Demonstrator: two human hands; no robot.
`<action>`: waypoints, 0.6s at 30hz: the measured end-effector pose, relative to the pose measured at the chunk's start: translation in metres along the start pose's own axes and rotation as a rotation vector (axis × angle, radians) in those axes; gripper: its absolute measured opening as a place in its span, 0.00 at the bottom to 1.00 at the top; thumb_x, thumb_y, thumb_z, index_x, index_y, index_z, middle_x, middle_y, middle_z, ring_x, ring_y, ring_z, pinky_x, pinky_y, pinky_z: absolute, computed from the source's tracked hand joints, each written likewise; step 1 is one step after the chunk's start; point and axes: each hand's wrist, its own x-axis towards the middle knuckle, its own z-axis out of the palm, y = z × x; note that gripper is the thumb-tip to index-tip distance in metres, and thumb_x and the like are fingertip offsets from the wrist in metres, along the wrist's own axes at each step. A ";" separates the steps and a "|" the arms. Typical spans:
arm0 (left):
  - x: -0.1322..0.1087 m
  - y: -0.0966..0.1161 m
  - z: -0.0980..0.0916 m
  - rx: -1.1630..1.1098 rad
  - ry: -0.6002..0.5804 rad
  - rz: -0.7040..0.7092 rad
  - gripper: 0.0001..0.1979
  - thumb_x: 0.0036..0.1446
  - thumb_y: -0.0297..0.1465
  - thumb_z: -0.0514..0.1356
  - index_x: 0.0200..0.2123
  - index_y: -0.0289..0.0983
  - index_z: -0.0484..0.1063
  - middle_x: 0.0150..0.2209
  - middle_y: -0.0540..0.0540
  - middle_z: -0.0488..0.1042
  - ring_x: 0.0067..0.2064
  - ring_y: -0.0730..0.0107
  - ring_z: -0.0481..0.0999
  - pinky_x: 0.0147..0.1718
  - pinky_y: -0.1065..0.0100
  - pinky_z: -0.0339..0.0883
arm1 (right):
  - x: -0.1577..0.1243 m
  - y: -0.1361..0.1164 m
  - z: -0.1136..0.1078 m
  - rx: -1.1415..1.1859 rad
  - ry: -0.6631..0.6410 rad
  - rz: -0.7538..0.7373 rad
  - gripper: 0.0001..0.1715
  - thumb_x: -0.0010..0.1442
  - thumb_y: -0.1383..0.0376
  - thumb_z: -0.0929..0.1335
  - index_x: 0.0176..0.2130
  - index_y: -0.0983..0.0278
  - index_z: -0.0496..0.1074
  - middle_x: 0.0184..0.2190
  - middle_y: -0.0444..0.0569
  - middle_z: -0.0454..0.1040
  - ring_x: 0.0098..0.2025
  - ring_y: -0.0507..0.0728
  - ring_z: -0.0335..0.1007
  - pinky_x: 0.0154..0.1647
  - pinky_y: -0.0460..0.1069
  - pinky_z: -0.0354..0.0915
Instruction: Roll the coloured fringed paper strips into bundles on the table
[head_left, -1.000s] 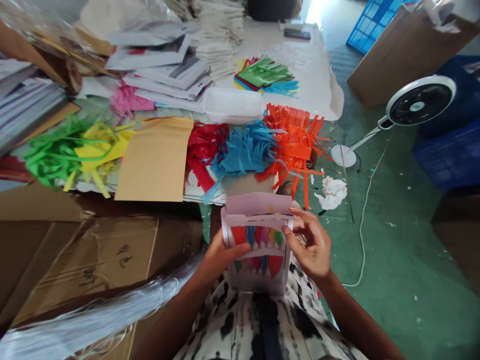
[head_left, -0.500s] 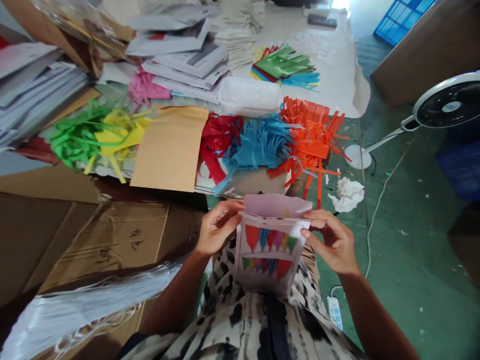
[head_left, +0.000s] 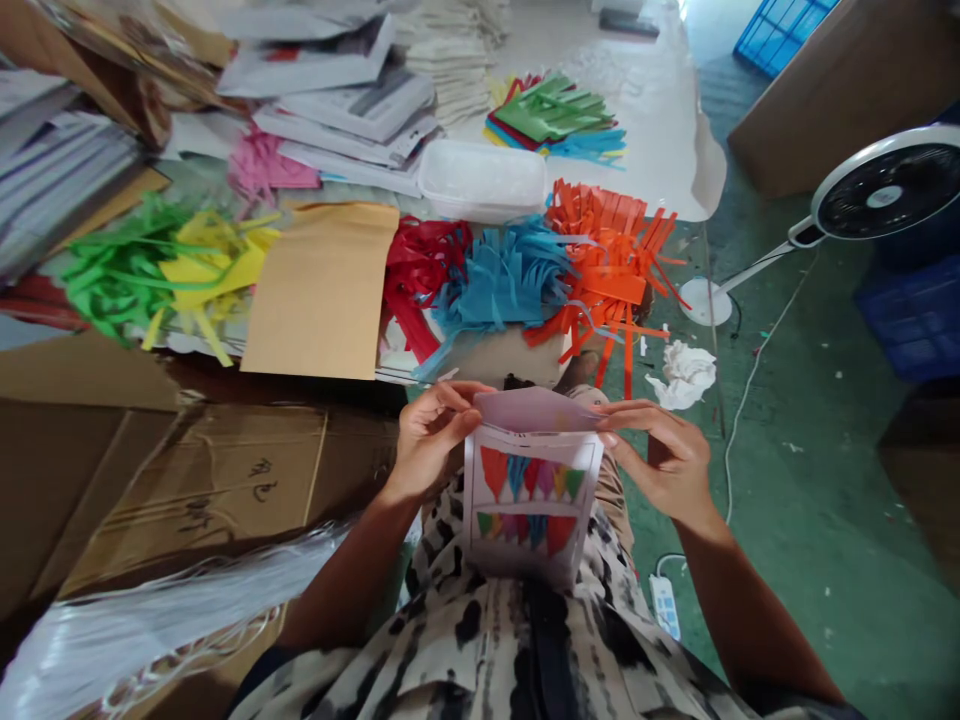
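Observation:
A white paper envelope, printed with two rows of coloured pennants and tassels, rests upright against my lap. Its plain flap stands raised along the top edge. My left hand pinches the upper left corner between thumb and fingers. At the upper right corner, my right hand grips the flap and edge the same way. Beyond the hands, fringed paper lies along the table edge: red, blue and orange. What the envelope contains is hidden.
A tan envelope lies between yellow and red fringe. Behind are a white plastic tray and stacked printed envelopes. Cardboard boxes and white strings are at left, a fan at right.
The view has shifted slightly, so the table things sit further left. Both hands keep their hold on the envelope's top corners, and the flap leans a little differently.

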 end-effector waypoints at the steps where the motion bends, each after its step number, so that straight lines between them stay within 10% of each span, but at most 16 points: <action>1: 0.000 -0.002 0.001 -0.014 0.000 0.022 0.08 0.56 0.28 0.73 0.32 0.38 0.77 0.42 0.45 0.82 0.44 0.66 0.81 0.45 0.67 0.73 | -0.002 0.001 0.001 0.012 0.002 0.003 0.15 0.63 0.74 0.73 0.45 0.56 0.79 0.44 0.47 0.84 0.47 0.58 0.82 0.49 0.54 0.76; 13: -0.003 0.008 0.004 0.272 -0.137 0.060 0.11 0.66 0.40 0.67 0.43 0.41 0.86 0.46 0.41 0.80 0.49 0.62 0.78 0.49 0.65 0.70 | 0.009 -0.017 0.006 0.242 0.017 0.443 0.03 0.66 0.60 0.74 0.40 0.55 0.81 0.37 0.44 0.79 0.37 0.52 0.73 0.34 0.46 0.66; 18: -0.007 0.016 0.011 0.232 -0.024 -0.113 0.05 0.61 0.35 0.71 0.40 0.44 0.86 0.39 0.48 0.83 0.39 0.70 0.79 0.39 0.72 0.69 | 0.012 -0.027 0.003 0.275 -0.040 0.516 0.07 0.65 0.57 0.74 0.38 0.57 0.82 0.32 0.42 0.79 0.32 0.50 0.71 0.30 0.46 0.62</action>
